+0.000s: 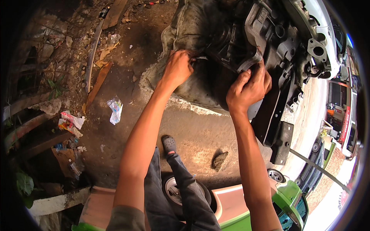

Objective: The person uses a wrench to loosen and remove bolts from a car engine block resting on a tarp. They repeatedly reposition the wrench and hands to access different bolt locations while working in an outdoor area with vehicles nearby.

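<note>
white lettering ran along a red sign (346, 121) at the far right, and a crumpled wrapper (115, 111) with coloured print lay on the dirt floor (135, 96). a stone (220, 160) sat below the stained padded cover (196, 88). the right hand (249, 86) pinched a curved grey metal piece (251, 61) beside the dark engine assembly (285, 46); the left hand (179, 69), fingers bent together over the cover, gripped a small metal piece (201, 57), mostly hidden.
</note>
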